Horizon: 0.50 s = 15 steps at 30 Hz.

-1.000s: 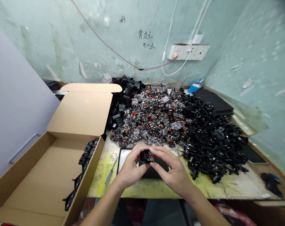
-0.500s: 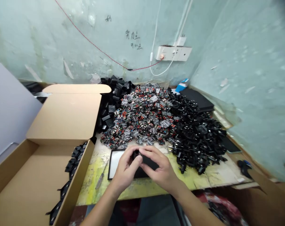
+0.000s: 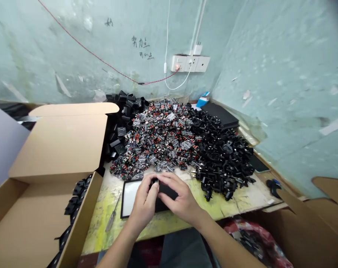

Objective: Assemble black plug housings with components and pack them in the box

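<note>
Above the front of the table, my left hand grips a small black plastic housing, the thumb pressed on its near side. From the other side my right hand closes on the same housing, fingertips and thumb bent towards it. Fingers cover most of the housing, so what is inside it cannot be made out. Beneath the hands lies a black-framed tray with a white surface. Just behind spreads a heap of small circuit boards. To its right is a pile of black plug parts.
An open cardboard box with black parts along its right side stands at left. A screwdriver lies beside the tray. Black housings are heaped behind. A phone and a red bag are at right; sockets are on the wall.
The whole view has shifted, so the table and wall appear further left. Both hands remain together on the black housing, with only slight finger movement.
</note>
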### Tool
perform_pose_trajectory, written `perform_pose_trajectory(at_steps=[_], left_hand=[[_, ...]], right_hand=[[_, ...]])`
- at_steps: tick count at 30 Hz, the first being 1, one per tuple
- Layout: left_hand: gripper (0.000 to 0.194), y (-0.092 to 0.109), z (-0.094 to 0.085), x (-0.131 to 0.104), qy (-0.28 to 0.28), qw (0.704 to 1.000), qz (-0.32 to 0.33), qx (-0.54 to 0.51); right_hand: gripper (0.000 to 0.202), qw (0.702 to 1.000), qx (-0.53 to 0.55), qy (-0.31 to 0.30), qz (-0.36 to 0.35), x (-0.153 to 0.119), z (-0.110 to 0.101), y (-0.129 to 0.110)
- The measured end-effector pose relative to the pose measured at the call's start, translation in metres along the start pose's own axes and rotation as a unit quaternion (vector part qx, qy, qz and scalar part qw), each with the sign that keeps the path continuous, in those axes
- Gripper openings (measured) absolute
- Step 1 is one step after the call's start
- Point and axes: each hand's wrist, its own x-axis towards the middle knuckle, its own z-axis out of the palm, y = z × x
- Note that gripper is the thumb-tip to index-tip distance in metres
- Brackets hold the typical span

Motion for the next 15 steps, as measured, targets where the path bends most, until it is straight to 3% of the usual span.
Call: perform_pose_trajectory(at_steps=[10, 15], left_hand=[[0.043, -0.004, -0.011, -0.003, -0.029, 0.989, -0.055, -0.137], [0.042, -0.007, -0.012, -0.005, -0.043, 0.986, -0.057, -0.153]], right_hand=[[0.058, 1.000, -0.005, 0.013, 0.026, -0.006, -0.002, 0.001], [0.053, 0.999, 0.007, 0.025, 0.030, -0.008, -0.001, 0.001]])
